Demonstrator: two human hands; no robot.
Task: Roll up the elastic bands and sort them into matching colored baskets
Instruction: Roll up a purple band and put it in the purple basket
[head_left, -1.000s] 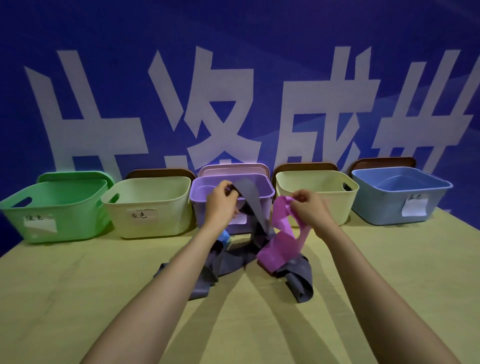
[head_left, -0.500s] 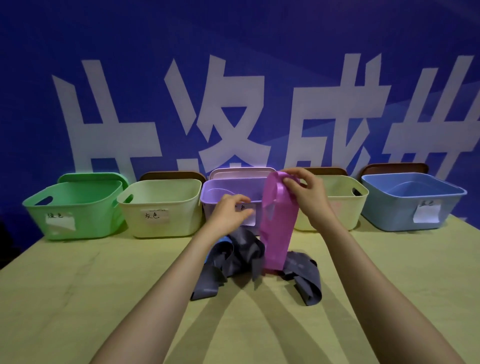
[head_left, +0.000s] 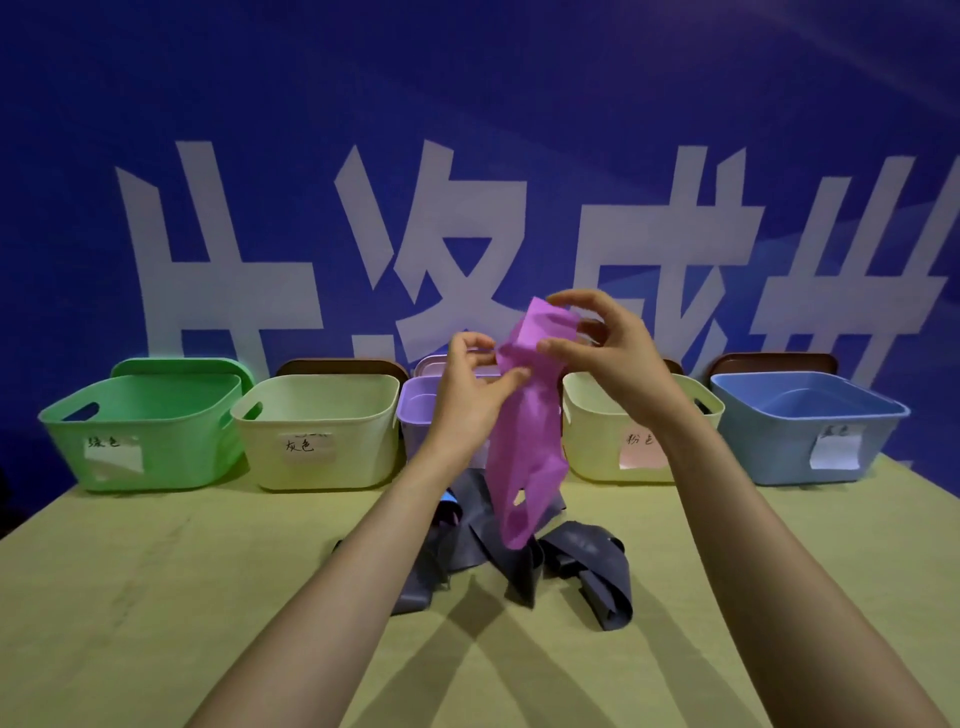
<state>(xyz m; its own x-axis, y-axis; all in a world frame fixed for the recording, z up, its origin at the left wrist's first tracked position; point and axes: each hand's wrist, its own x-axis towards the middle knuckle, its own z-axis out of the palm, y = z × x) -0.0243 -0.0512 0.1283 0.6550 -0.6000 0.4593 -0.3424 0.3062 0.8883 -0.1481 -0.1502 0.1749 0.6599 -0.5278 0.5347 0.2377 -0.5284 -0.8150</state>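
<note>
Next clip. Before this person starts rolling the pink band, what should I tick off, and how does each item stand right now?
1. Both hands on the band: left hand and right hand pinch the top end of the pink band. Ok.
2. Band clear of the grey bands: its lower loop hangs right over them, contact unclear. Cannot tell.
3. Band flat for rolling: bunched and twisted below the hands. Not ok.
4. Pink-labelled basket upright and open: it stands behind the right wrist, open side up. Ok.
5. Room inside that basket: interior mostly hidden. Cannot tell.
</note>
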